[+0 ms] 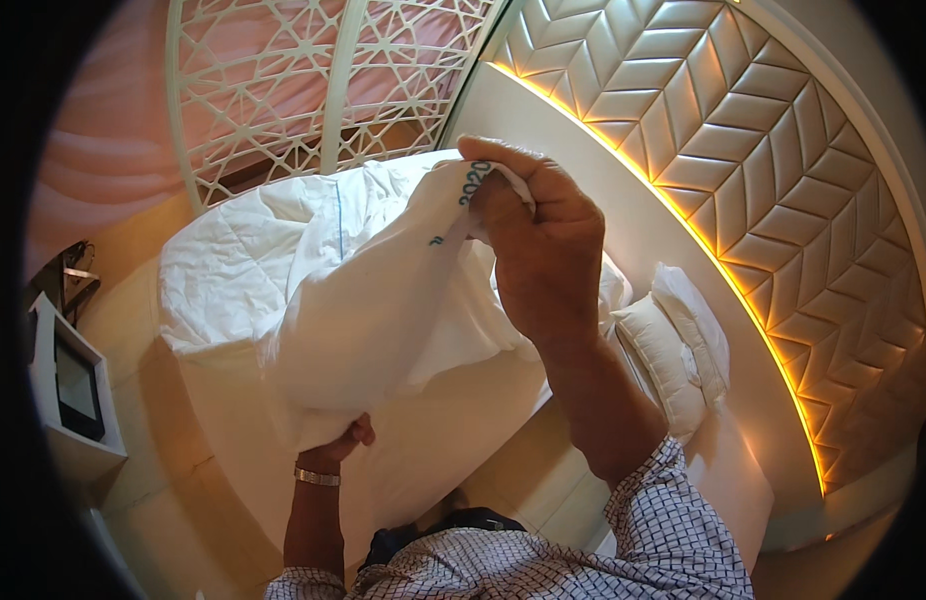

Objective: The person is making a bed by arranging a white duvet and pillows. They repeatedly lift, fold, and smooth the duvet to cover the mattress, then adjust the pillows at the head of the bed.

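My right hand (548, 225) is raised in the middle of the view, its fingers closed round an edge of a white bed linen cloth (368, 310). Blue print shows on the cloth near that grip. Lower and to the left, my left hand (341, 443) is closed at the cloth's bottom corner, its fingers partly hidden by the fabric. Between the two hands the linen hangs slanting and loosely folded. Behind it lies a round bed with a rumpled white duvet (228, 255), which has a thin blue line across it.
White pillows (658, 360) lean together at the right, below a padded wall panel (783, 200) edged with a lit strip. A white lattice screen (253, 120) stands behind the bed, with pink curtains (113, 150) at the left. A white box-shaped stand (78, 450) is at the far left.
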The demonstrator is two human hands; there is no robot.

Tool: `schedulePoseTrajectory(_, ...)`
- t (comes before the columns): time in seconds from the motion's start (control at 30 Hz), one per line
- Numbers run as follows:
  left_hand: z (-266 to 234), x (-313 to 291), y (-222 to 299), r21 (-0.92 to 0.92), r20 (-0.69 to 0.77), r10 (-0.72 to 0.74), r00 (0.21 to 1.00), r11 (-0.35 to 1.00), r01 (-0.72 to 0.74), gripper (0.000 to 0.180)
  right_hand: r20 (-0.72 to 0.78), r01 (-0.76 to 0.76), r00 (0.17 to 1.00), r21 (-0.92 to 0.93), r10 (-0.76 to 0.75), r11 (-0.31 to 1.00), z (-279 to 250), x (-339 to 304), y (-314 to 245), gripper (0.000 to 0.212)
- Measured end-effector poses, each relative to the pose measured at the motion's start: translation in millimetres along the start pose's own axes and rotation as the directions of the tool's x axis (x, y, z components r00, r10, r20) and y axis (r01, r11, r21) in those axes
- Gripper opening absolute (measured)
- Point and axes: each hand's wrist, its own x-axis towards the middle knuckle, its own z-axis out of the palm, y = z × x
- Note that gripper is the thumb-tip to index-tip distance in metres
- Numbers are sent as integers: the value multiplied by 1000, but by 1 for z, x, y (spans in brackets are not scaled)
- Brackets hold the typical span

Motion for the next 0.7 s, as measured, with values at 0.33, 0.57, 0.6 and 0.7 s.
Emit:
schedulePoseTrajectory(0.33,43,20,-135,-527,563,-112,819,714,460,40,-22,128,992,27,-128,991,21,1,4,24)
schedulePoseTrajectory(0.57,82,56,-121,-132,398,-306,865,914,385,23,98,196,977,-42,-191,980,7,-11,-4,24)
schedulePoseTrajectory(0.6,83,62,-122,-30,342,-347,873,925,380,22,120,223,970,-71,-213,972,5,-11,-5,24)
schedulePoseTrajectory(0.7,70,90,-141,493,93,-94,991,869,36,23,120,216,970,-35,-210,976,4,-11,-9,25)
